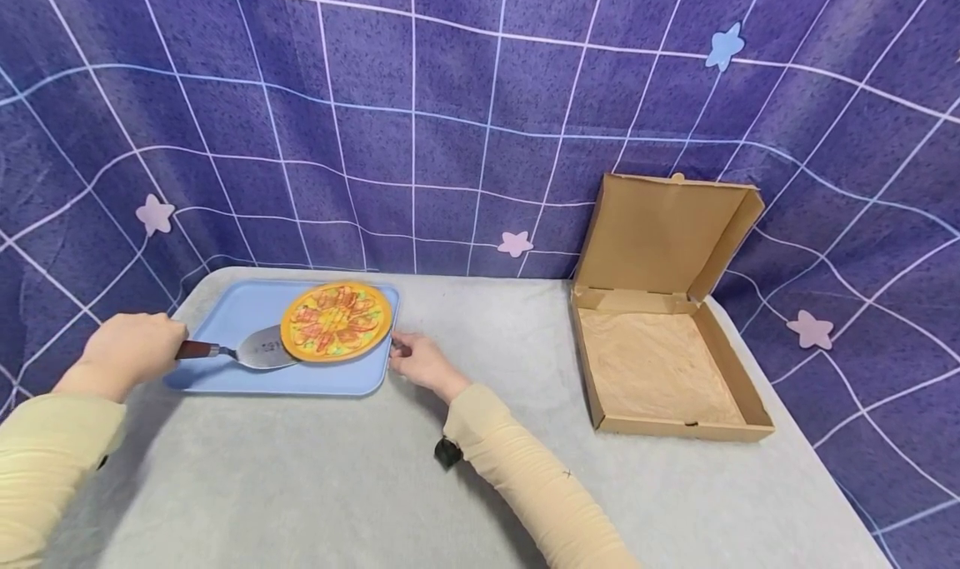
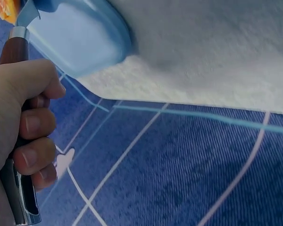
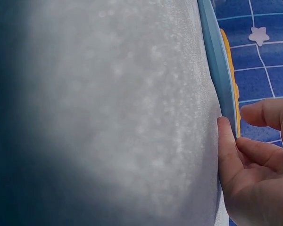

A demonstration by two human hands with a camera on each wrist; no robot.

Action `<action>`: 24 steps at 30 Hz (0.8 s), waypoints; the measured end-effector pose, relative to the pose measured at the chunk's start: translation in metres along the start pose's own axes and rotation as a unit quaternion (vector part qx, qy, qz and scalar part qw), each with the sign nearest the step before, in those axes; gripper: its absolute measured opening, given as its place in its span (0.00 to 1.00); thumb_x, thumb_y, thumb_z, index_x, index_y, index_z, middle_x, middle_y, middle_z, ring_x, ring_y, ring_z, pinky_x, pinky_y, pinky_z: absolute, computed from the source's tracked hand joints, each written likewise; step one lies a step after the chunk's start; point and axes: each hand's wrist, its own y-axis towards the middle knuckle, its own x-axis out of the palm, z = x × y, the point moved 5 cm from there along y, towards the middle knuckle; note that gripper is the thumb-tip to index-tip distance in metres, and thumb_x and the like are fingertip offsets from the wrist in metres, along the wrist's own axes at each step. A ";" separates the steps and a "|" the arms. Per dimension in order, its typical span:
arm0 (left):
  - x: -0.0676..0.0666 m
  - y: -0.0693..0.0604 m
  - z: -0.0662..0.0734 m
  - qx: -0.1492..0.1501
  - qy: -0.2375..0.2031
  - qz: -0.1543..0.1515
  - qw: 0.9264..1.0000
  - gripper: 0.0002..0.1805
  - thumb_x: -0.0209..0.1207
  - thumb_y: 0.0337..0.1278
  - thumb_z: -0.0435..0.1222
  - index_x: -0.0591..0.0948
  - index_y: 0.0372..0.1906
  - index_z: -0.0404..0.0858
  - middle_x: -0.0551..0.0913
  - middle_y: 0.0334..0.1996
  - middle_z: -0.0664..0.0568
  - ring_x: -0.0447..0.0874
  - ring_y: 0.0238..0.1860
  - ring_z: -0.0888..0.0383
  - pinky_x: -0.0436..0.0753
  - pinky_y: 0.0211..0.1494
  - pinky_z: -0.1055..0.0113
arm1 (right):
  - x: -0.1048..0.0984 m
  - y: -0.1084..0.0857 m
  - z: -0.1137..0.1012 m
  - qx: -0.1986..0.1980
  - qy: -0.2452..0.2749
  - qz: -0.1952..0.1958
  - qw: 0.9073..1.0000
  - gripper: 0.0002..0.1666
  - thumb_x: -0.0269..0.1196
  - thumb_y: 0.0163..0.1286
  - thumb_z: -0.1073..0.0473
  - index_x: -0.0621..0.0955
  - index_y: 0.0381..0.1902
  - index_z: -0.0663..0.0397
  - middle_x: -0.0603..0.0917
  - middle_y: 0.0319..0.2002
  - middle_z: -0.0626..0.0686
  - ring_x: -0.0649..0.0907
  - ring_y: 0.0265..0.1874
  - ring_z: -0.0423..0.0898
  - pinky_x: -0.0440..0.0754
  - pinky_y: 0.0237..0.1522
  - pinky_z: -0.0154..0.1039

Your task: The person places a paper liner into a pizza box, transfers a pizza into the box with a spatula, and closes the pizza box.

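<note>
My left hand (image 1: 138, 348) grips the dark wooden handle (image 2: 14, 51) of a pizza server at the left of the tray. The server's metal blade (image 1: 264, 349) reaches right, its front end hidden beneath the pizza (image 1: 336, 322). That round pizza has a yellow-orange rim and lies over the right part of a light blue tray (image 1: 330, 379). At the tray's right edge is my right hand (image 1: 426, 362). In the right wrist view its fingertips (image 3: 224, 123) touch the tray's outer side, with the thumb apart above the rim, close to the pizza's edge.
A cardboard pizza box (image 1: 678, 429) stands at the right of the grey-covered table (image 1: 300, 477), lid up, brown paper (image 1: 656, 361) lining its base. Behind hangs a purple-blue curtain (image 1: 450, 161) with lines and stars. A small dark object (image 1: 447, 453) shows beside the right wrist.
</note>
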 end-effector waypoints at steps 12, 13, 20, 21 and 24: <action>0.008 0.015 0.027 -0.026 -0.012 0.019 0.999 0.09 0.61 0.38 0.31 0.72 0.16 0.39 0.73 0.14 0.47 0.73 0.15 0.46 0.71 0.20 0.43 | -0.002 0.002 0.005 0.006 -0.006 0.007 1.000 0.32 0.59 0.60 0.66 0.70 0.64 0.61 0.81 0.37 0.52 0.75 0.29 0.35 0.75 0.25 0.26; 0.009 0.017 0.031 -0.029 -0.017 0.023 0.999 0.09 0.61 0.38 0.31 0.72 0.16 0.38 0.74 0.14 0.47 0.73 0.16 0.45 0.71 0.21 0.43 | -0.002 0.002 0.005 0.007 -0.007 0.007 1.000 0.32 0.59 0.60 0.66 0.70 0.64 0.61 0.81 0.38 0.52 0.75 0.29 0.34 0.75 0.25 0.26; 0.014 0.029 0.049 -0.041 -0.046 0.029 0.998 0.08 0.61 0.39 0.32 0.73 0.17 0.37 0.74 0.13 0.47 0.73 0.15 0.45 0.71 0.19 0.45 | -0.001 0.001 0.003 0.005 0.003 0.000 1.000 0.32 0.58 0.60 0.67 0.69 0.65 0.62 0.82 0.38 0.54 0.75 0.29 0.34 0.74 0.25 0.25; 0.015 0.030 0.052 -0.042 -0.049 0.030 0.997 0.08 0.61 0.39 0.32 0.73 0.17 0.37 0.74 0.13 0.47 0.73 0.14 0.45 0.71 0.19 0.45 | -0.001 0.001 0.003 0.004 0.005 0.000 1.000 0.32 0.57 0.60 0.67 0.69 0.65 0.62 0.82 0.39 0.54 0.75 0.29 0.34 0.74 0.26 0.25; 0.018 0.034 0.058 -0.049 -0.056 0.027 0.997 0.08 0.60 0.41 0.33 0.73 0.17 0.37 0.74 0.14 0.47 0.73 0.15 0.45 0.72 0.19 0.45 | -0.001 0.001 0.004 0.002 0.006 -0.002 1.000 0.32 0.58 0.60 0.67 0.69 0.64 0.62 0.82 0.38 0.54 0.75 0.30 0.34 0.75 0.27 0.25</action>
